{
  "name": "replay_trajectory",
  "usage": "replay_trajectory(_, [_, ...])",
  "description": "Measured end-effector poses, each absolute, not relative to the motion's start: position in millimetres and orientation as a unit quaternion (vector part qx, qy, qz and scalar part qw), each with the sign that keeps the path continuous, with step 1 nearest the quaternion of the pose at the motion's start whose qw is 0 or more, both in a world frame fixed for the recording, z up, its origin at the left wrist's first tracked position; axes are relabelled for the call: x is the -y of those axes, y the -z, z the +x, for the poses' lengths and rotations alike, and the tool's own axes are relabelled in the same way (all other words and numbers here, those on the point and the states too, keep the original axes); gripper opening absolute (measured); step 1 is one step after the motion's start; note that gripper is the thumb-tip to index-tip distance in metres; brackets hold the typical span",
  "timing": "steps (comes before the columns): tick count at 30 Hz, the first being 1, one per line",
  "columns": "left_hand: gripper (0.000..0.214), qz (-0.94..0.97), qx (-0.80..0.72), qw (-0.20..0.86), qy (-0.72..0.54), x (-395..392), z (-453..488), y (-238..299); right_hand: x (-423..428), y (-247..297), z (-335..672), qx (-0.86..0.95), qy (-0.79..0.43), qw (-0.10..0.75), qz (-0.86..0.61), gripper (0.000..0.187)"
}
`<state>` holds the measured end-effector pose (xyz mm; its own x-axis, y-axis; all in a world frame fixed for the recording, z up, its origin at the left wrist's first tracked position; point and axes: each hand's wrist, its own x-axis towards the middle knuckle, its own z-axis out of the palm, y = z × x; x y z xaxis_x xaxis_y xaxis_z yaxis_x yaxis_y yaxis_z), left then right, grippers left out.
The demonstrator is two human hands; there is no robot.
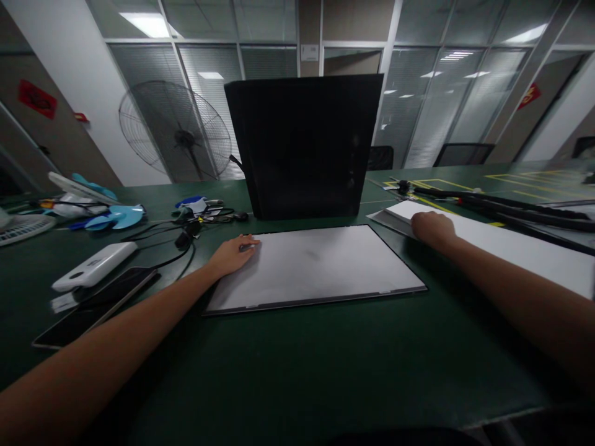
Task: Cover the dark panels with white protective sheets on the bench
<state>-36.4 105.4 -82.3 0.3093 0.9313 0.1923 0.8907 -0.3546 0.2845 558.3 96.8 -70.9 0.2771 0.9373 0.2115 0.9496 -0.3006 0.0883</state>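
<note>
Our left hand (232,254) lay, fingers loosely flat, on the far-left corner of the panel (316,266) mid-bench (297,371). Our right hand (432,228) touched the white sheet (511,244), but its fingers were hidden, so we could not tell their state. We judged that uneven pressure could crack the panel.

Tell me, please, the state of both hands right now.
Left hand: open, resting on the flat white dark-framed panel.
Right hand: loosely curled on the long white board; grip unclear.
</note>
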Motion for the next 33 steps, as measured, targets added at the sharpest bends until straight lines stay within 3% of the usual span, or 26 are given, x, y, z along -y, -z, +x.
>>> replay_trajectory(8, [0.047,0.806,-0.568,0.062,-0.156,-103.6,-36.3,82.9,-88.4,57.9,542.7,0.586,0.122,0.075,-0.797,0.057])
replay_trajectory(16, [0.043,0.808,-0.563,0.066,-0.161,-104.5,-36.9,80.5,-40.8,18.2,450.6,0.651,0.213,-0.014,-0.729,0.044])
replay_trajectory(24, [0.046,0.81,-0.557,0.071,-0.166,-105.8,-32.6,78.0,13.0,29.4,364.0,0.795,0.16,-0.057,-0.582,0.033])
replay_trajectory(33, [0.06,0.801,-0.559,0.084,-0.199,-114.7,-36.7,84.3,40.4,43.5,342.8,0.905,0.123,0.036,-0.406,0.024])
